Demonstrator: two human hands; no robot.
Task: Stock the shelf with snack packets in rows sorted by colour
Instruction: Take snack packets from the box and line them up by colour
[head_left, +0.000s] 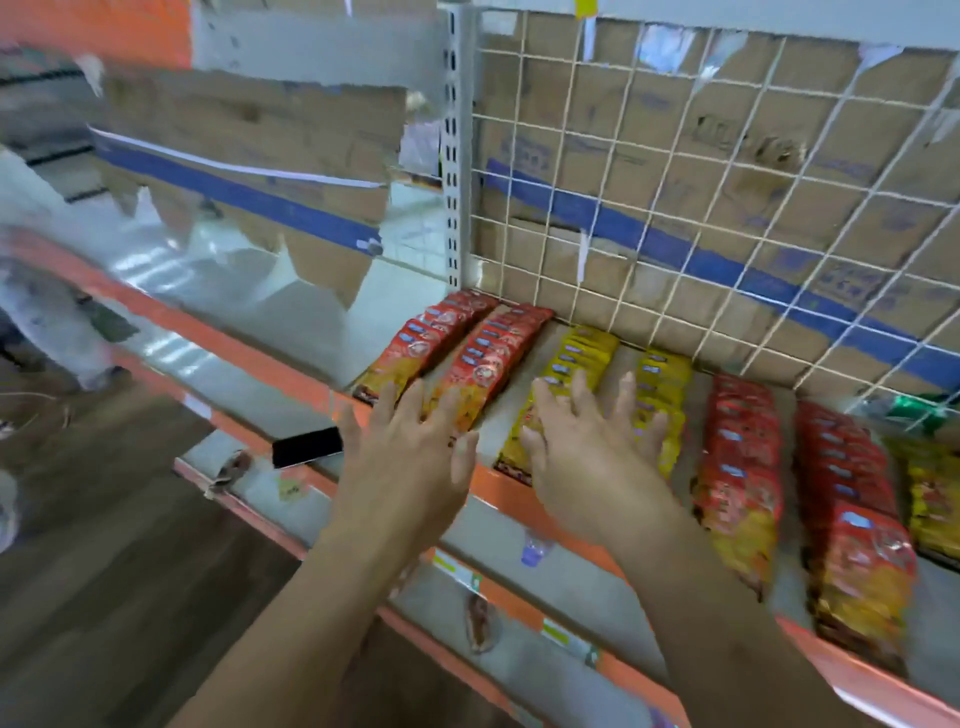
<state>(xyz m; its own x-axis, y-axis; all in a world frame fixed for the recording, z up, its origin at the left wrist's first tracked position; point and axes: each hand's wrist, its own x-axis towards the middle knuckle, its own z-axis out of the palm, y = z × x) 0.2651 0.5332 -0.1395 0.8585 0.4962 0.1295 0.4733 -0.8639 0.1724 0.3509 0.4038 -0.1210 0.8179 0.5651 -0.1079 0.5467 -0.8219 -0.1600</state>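
left hand (408, 462), right hand (587, 460) wide, empty over red packets (485, 332), yellow packets (584, 351); labels (487, 372) illegible

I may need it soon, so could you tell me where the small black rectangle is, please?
In the head view, the black rectangle sits just below the shelf's orange front edge, immediately left of the left hand.

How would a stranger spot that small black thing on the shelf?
Find the white slotted post, then drop to the shelf's orange front edge. Just left of the left hand lies a black rectangle, the only plain dark item beside the bright packet rows.
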